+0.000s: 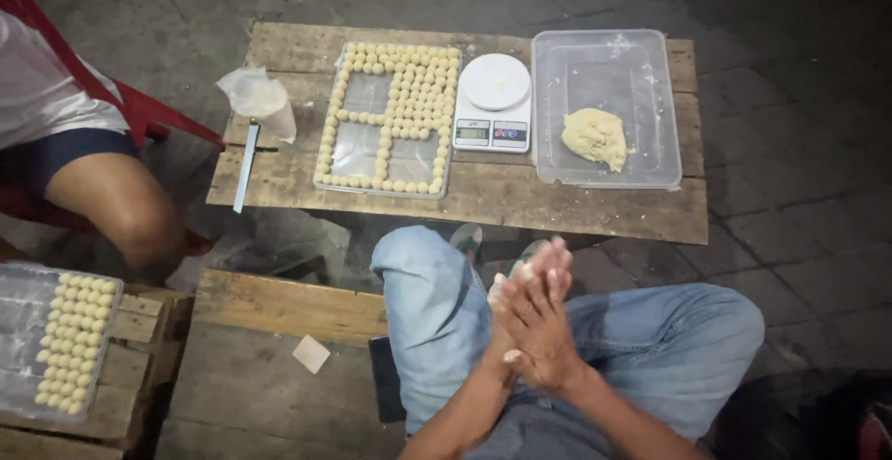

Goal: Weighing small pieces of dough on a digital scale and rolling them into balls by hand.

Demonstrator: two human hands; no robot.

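Pale yellow dough is catalogued across a low wooden surface (279, 51): small dough balls (413, 88) are laid in rows and border lines on a clear tray (362, 144); a white digital scale (493, 102) is set just beside it; a lump of dough (596, 137) is kept in a clear tub (650, 79) at the far end. The left hand (539, 330) and right hand (531, 274) are pressed palm to palm above the lap; whether a piece is held between them cannot be told. Rolling is judged best done with light, even circular pressure, so that a round, uniform ball is formed. A second tray of balls (70, 330) is seen beside another person's knee (130, 218).
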